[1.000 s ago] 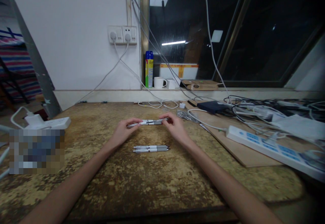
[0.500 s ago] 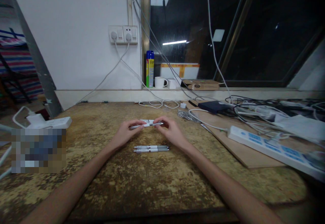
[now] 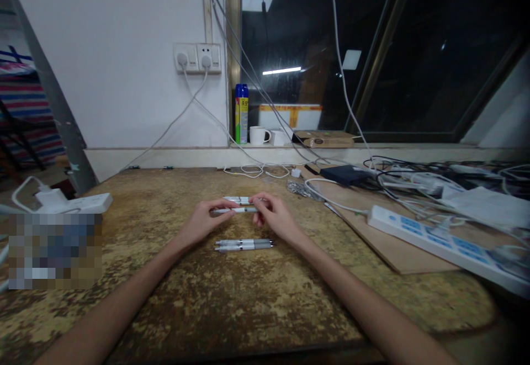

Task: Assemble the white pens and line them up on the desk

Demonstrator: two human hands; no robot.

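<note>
A white-and-grey pen [image 3: 242,210] lies level between my hands, above or on the worn tabletop. The thumb and fingers of my left hand [image 3: 205,220] pinch its left part. My right hand [image 3: 273,216] is closed on its right end, which the fingers partly cover. Just behind it, white pens [image 3: 236,200] rest on the table, partly hidden by my right fingers, so their number is unclear. Nearer to me, two similar pens [image 3: 244,244] lie side by side, pointing left to right.
On the right, a white power strip [image 3: 439,243] crosses a brown board [image 3: 385,238] near tangled cables [image 3: 414,177]. A plug adapter block [image 3: 89,203] stands at left. The windowsill holds a spray can [image 3: 241,114], a mug [image 3: 258,135] and a cardboard box [image 3: 325,138].
The held pen has come slightly toward me, apart from the pens behind it. My right fingers have curled further around its end. The whole view has shifted a little.
</note>
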